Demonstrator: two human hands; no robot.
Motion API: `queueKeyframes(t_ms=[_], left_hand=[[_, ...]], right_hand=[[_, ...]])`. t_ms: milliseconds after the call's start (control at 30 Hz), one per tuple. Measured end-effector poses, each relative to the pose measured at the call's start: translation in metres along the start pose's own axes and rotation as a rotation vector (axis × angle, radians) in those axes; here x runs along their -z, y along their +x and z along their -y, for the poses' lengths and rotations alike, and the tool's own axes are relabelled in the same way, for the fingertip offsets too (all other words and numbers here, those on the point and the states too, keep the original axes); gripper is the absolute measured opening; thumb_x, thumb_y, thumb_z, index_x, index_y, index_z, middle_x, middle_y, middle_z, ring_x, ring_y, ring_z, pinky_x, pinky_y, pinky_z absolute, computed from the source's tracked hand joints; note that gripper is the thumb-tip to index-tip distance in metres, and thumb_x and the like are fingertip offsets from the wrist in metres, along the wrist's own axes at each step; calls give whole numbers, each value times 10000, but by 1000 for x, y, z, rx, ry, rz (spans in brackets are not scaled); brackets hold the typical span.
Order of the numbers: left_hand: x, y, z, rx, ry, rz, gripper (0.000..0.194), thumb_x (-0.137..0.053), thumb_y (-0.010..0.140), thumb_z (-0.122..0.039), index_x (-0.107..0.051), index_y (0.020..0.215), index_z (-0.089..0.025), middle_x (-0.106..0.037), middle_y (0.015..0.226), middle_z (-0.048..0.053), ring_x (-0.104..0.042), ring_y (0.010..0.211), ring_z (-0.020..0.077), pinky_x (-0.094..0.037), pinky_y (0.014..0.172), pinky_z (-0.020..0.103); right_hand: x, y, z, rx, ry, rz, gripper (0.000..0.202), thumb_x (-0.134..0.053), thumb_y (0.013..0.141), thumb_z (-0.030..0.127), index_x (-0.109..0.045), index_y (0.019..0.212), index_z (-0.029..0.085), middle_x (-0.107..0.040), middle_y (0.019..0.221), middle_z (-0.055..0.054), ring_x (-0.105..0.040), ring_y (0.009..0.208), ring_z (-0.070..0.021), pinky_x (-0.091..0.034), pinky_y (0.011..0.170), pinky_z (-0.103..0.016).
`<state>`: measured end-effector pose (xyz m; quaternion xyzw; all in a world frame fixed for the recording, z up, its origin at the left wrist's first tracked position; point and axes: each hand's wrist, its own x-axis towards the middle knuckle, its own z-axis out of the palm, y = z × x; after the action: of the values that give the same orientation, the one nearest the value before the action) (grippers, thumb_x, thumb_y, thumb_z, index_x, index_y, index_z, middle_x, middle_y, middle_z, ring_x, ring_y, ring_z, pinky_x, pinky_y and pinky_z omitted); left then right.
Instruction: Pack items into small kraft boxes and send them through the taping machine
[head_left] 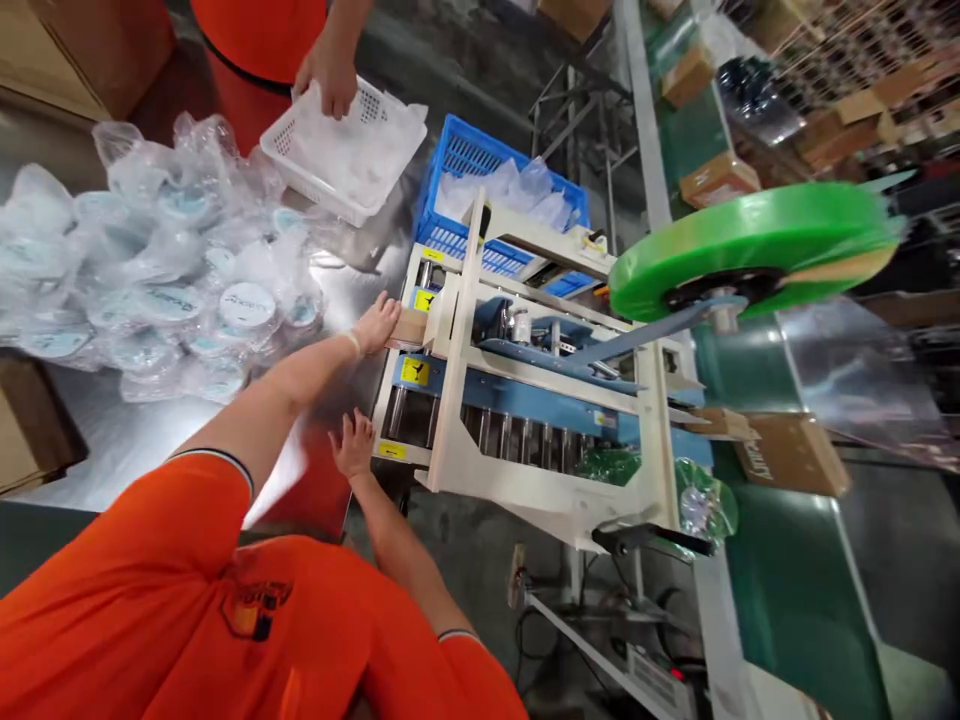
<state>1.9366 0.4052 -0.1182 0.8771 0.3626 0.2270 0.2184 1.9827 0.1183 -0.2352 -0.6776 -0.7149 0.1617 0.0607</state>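
My left hand (379, 322) touches the near end of a small brown box (409, 328) at the mouth of a taping machine (465, 385); its fingers are extended against the box, not wrapped round it. Below it, my right hand (352, 445) is beside the machine's front corner, over the metal table's edge, with its fingers apart and nothing in them. The box lies between the machine's blue side rails, and its far part is hidden by the white frame. A large green tape roll (757, 250) is mounted on the machine.
Bagged round items (172, 300) are heaped on the metal table (330, 300) at left. Another person's hand (330, 75) reaches into a white basket (360, 190). A blue crate (427, 190) stands behind the machine. On the green conveyor (780, 560) at right are cartons (791, 455).
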Motion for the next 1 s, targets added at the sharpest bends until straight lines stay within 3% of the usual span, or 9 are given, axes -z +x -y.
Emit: queueKeyframes(t_ms=[100,167,267,400,567,700,833,900,1000], left_hand=[[-33,27,-19,-13,-250,-63,1263,-858,853,-647,-242,1739,9,-258,1803,387,-179,1733,519,-112,1366,792],[-40,10,-24,49,-329,-152,1364,-879,834,-651,-110,1792,-57,-63,1855,372,-48,1757,526,-192,1356,786],[-18,-73,-12,108,-323,-256,1166,-802,925,-449,-129,1810,-97,-69,1866,336,-92,1766,486,-292,1375,694],[38,-252,4,317,-201,-385,740,-604,1000,-262,-431,1707,-132,-514,1659,259,-516,1579,390,-438,1327,628],[60,-430,-9,604,-72,-544,572,-569,1008,-271,-565,1573,-184,-636,1406,224,-689,1326,405,-591,1149,649],[47,-503,-32,598,-23,-606,541,-562,1038,-335,-505,1562,-214,-623,1355,188,-739,1194,349,-673,996,595],[49,-547,-51,716,37,-695,525,-590,1014,-356,-519,1506,-189,-627,1313,179,-706,1208,343,-659,1015,594],[64,-561,-54,816,57,-752,508,-601,995,-332,-549,1474,-170,-634,1311,191,-670,1270,370,-610,1095,638],[101,-582,-45,1026,70,-908,546,-631,994,-361,-566,1477,-117,-613,1352,235,-600,1363,436,-514,1165,718]], right_hand=[[-9,1,-6,25,-43,-74,468,-620,1102,398,-679,1501,160,-575,1650,-272,-600,1442,-407,-490,1189,-624],[-13,-1,-12,72,-40,-170,424,-670,1076,351,-700,1438,131,-615,1592,-275,-617,1392,-386,-471,1193,-623],[-14,-6,-20,116,2,-289,356,-675,1062,316,-722,1360,126,-644,1527,-275,-610,1358,-379,-471,1168,-626],[7,11,-2,73,12,-226,303,-653,1055,266,-751,1299,115,-684,1446,-291,-628,1342,-391,-507,1145,-604],[66,97,64,112,88,-213,434,-551,1085,193,-652,1487,63,-612,1595,-293,-564,1499,-343,-428,1298,-522],[133,169,57,-54,120,-212,475,-571,1032,174,-627,1484,36,-640,1562,-270,-566,1494,-295,-411,1321,-455],[175,180,24,-234,81,-266,564,-583,1009,202,-561,1502,-71,-555,1558,-395,-528,1520,-404,-395,1305,-589],[171,178,32,-244,57,-273,573,-596,994,204,-578,1510,-46,-557,1563,-382,-551,1506,-407,-434,1281,-575],[130,165,93,46,117,-249,487,-528,1019,202,-677,1458,54,-674,1479,-293,-647,1410,-357,-513,1224,-516]])
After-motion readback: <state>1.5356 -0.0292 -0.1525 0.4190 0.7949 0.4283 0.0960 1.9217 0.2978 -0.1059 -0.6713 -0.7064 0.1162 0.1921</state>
